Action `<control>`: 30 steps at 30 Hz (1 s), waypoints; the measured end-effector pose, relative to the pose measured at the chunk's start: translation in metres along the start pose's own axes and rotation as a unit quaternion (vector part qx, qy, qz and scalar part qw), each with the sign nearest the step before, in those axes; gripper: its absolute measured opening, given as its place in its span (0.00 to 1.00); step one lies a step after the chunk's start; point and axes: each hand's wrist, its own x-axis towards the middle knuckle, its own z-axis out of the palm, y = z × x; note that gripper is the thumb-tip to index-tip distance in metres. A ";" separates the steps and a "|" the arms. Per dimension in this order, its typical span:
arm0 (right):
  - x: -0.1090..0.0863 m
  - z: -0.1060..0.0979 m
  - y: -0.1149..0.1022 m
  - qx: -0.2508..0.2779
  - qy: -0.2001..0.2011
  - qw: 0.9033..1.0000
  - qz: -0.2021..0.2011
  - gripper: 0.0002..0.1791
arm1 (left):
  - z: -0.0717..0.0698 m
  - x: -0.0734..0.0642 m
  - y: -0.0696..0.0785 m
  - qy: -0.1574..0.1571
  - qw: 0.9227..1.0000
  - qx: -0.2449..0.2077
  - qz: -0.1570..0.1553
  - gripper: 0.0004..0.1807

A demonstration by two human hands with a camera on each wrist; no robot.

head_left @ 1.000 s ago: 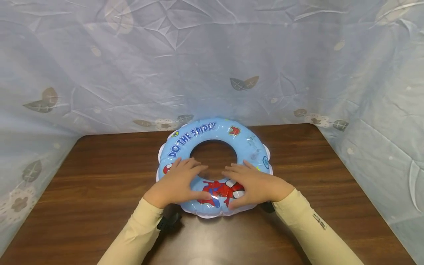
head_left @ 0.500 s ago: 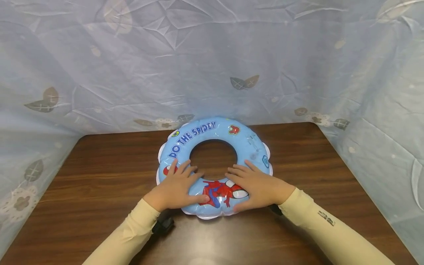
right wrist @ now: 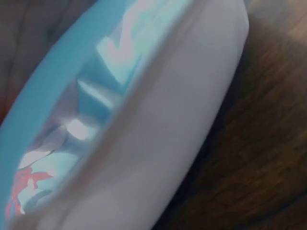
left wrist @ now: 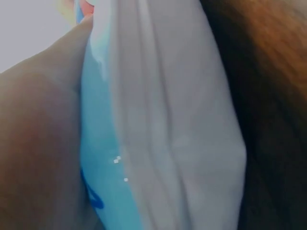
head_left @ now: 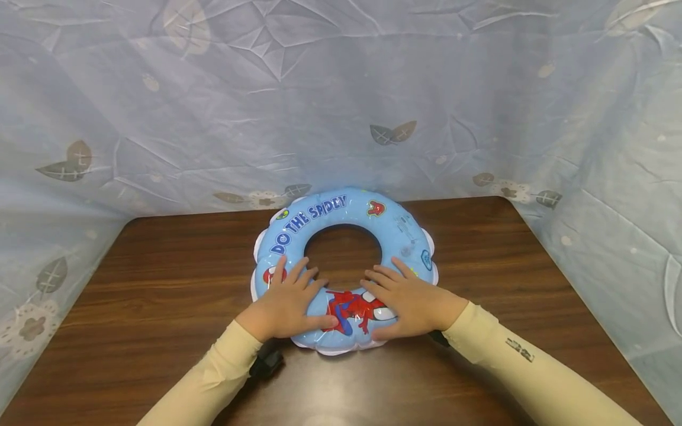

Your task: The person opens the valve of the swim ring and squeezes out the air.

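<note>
here we are with both hands laid wide on the inflatable ring [head_left: 343, 215], which lies on the wooden table [head_left: 160, 290] with its far edge by the patterned curtain [head_left: 330, 106]: our left hand [head_left: 288, 303] spreads its fingers over the near left curve, our right hand [head_left: 418, 300] over the near right, neither gripping. to do this well, we reckon, we bear down evenly with relaxed fingers, since the slick-looking, air-filled ring probably skids or tips under lopsided pressure.

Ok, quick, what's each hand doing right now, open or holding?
Left hand: open, fingers spread on the swim ring.
Right hand: open, also on the swim ring.
</note>
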 end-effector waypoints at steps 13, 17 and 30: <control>0.002 0.003 -0.005 -0.009 -0.002 1.000 0.011 0.53 | -0.002 0.000 0.002 0.003 1.000 -0.002 -0.002 0.51; 0.003 0.003 -0.007 -0.006 -0.007 1.000 0.018 0.54 | 0.000 0.000 0.002 0.000 1.000 0.005 -0.005 0.52; 0.004 0.002 -0.005 0.014 -0.026 0.999 0.026 0.55 | -0.008 0.002 0.002 -0.006 1.000 -0.009 -0.011 0.51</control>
